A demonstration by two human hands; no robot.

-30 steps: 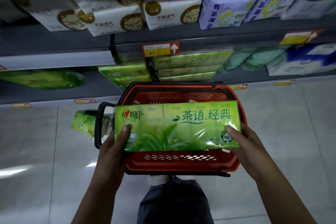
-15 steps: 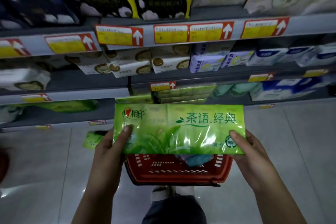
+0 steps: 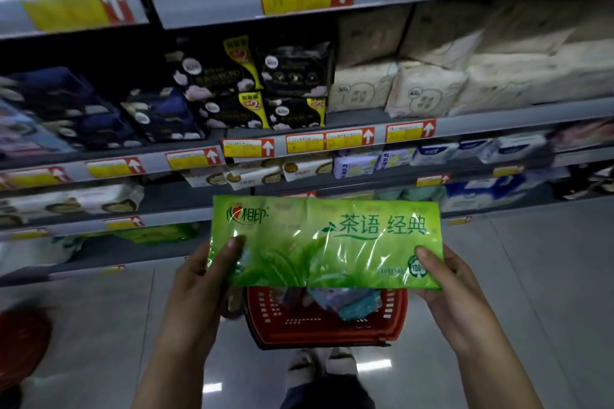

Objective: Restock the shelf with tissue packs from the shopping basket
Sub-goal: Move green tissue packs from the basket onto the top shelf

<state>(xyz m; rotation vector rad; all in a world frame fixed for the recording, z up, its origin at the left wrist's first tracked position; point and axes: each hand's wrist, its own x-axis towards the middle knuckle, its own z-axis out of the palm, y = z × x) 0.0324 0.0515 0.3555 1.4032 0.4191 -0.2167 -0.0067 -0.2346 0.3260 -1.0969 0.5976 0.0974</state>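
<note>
Shelving (image 3: 498, 116) ran the width of the aisle: grey metal tiers with yellow-and-red price tags (image 3: 247, 147) along the front edges. Far left, low down, a blurred red shape (image 3: 20, 342) sat at the frame edge; could not tell what it was. The left tiers held dark blue soft packs (image 3: 66, 103), with black packs with yellow corners (image 3: 265, 93) further along. On a low tier left of centre lay flat green packs (image 3: 159, 232), blurred.

The person's left hand (image 3: 199, 285) gripped the left end of a long, glossy green plastic-wrapped tissue pack (image 3: 325, 242). Its thumb (image 3: 234, 244) was pressed on the front face and the other fingers were hidden behind. The pack was held level in the air, printed face toward the person, in front of the lower tiers and touching none of them. It hung directly above a red slotted plastic shopping basket (image 3: 325, 325) standing on the pale tiled floor (image 3: 548, 276). Teal and bluish packets (image 3: 355, 304) showed inside the basket, under the pack's lower edge. The toes of light shoes (image 3: 319, 365) were just behind the basket.

The right hand (image 3: 448, 285) gripped the pack's right end, thumb on the front beside a round printed mark, fingers curled behind. The upper right tier held bulky cream soft packs (image 3: 432, 90), with white-and-blue packs (image 3: 481, 149) below them.
</note>
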